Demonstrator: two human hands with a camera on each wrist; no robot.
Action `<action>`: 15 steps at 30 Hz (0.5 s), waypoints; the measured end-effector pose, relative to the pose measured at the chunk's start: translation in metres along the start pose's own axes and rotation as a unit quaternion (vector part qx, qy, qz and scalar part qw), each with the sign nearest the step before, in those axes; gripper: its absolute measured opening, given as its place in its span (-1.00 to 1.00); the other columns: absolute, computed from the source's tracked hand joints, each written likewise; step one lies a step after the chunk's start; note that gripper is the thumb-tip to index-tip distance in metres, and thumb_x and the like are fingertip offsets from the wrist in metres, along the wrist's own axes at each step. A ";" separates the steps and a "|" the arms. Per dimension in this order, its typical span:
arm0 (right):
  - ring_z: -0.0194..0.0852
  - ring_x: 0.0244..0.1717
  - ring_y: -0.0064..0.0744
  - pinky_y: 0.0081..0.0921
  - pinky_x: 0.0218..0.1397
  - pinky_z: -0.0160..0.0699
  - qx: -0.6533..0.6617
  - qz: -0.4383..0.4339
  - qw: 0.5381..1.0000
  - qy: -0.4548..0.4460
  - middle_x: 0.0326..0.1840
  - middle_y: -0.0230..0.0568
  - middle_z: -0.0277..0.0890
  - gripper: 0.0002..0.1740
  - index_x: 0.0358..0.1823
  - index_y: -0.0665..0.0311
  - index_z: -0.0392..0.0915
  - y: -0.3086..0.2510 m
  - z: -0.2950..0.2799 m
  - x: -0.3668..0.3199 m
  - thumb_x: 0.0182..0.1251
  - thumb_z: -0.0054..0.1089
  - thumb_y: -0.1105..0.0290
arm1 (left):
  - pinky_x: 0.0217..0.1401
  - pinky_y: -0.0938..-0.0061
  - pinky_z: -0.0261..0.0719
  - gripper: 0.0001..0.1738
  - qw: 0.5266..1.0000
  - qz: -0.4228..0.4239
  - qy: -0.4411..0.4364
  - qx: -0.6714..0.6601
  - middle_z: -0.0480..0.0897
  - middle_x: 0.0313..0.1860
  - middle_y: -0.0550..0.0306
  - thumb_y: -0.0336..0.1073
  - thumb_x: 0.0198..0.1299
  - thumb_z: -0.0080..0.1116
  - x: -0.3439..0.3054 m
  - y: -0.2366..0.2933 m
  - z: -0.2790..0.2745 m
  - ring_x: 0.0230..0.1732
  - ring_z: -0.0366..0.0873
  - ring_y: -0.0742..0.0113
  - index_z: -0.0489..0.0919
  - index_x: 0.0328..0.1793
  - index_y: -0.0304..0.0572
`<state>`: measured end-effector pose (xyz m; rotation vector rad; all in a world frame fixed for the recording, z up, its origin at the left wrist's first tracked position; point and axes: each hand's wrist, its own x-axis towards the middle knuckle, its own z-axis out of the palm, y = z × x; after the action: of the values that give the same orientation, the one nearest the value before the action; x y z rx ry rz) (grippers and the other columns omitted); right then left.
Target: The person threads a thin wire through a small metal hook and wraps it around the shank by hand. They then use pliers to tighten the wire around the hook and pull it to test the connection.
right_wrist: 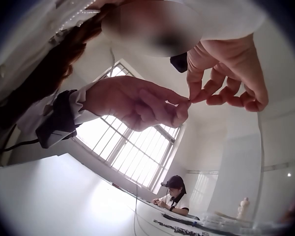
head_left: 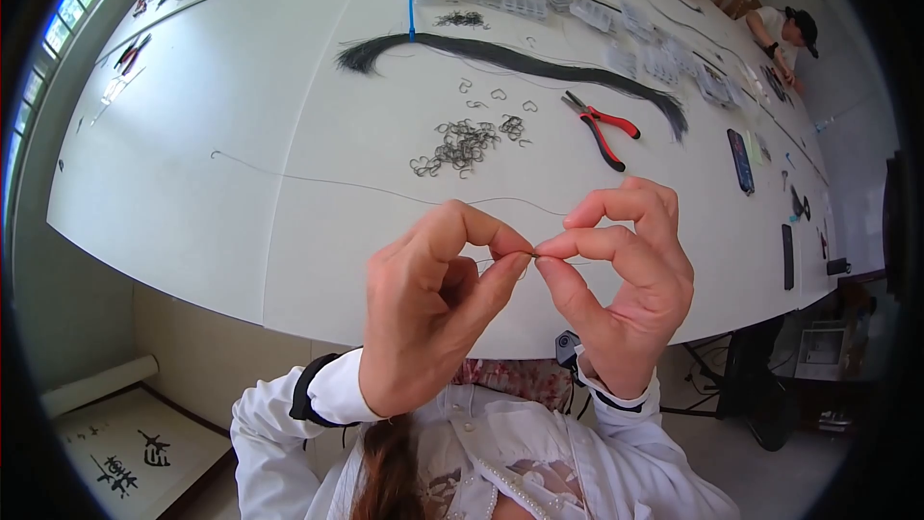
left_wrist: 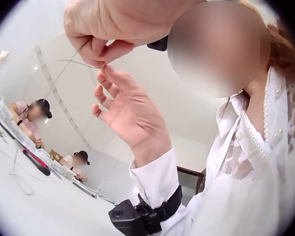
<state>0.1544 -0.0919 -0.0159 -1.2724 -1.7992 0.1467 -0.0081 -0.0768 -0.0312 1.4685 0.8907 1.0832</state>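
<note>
My left hand (head_left: 419,303) and right hand (head_left: 630,279) meet over the near table edge, fingertips almost touching. Each pinches a thin dark wire (head_left: 337,182) between thumb and index finger. To the left the wire trails over the table and finishes in a small hooked bend; another stretch curves behind the right fingers. What sits right at the fingertips is too small to make out. Beyond the hands lies a pile of small bent-wire hooks (head_left: 460,148). Pliers (head_left: 618,121) with red and black handles lie to its right, jaws apart.
A long bundle of dark strands (head_left: 520,63), tied with a blue strip (head_left: 412,19), lies across the table. Clear plastic boxes (head_left: 525,5) line the far side. A phone (head_left: 740,162) lies at the right. Other people sit along the far edges.
</note>
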 end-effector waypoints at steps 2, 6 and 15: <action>0.23 -0.12 -0.26 -0.37 -0.09 0.34 -0.016 -0.007 1.000 0.006 -0.28 -0.46 0.48 -0.80 -0.45 0.13 0.63 0.000 0.000 0.000 -0.19 0.37 0.54 | -0.67 0.74 0.16 -0.97 0.991 -0.117 -0.025 -0.066 0.53 -0.29 0.20 -0.54 0.24 0.04 0.002 0.009 -0.002 -0.65 0.27 0.71 0.46 -0.22 -0.37; 0.22 -0.13 -0.25 -0.38 -0.10 0.34 -0.014 0.005 1.000 -0.001 -0.30 -0.46 0.47 -0.81 -0.48 0.14 0.60 0.001 -0.003 0.000 -0.20 0.36 0.55 | -0.73 0.75 0.09 -0.93 0.970 -0.185 -0.039 -0.153 0.56 -0.29 0.21 -0.48 0.25 0.06 0.007 0.015 -0.005 -0.70 0.21 0.72 0.50 -0.21 -0.37; 0.22 -0.14 -0.23 -0.38 -0.13 0.32 0.002 0.017 1.000 -0.027 -0.31 -0.47 0.46 -0.80 -0.49 0.14 0.60 0.005 -0.008 0.000 -0.23 0.36 0.55 | -0.65 0.72 -0.07 -0.89 0.914 -0.292 -0.100 -0.264 0.50 -0.44 0.34 -0.38 0.23 0.11 0.012 0.013 -0.013 -0.67 0.05 0.73 0.54 -0.21 -0.28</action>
<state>0.1638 -0.0930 -0.0135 -1.3078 -1.8229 0.2040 -0.0165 -0.0636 -0.0158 0.7666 0.7415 0.6344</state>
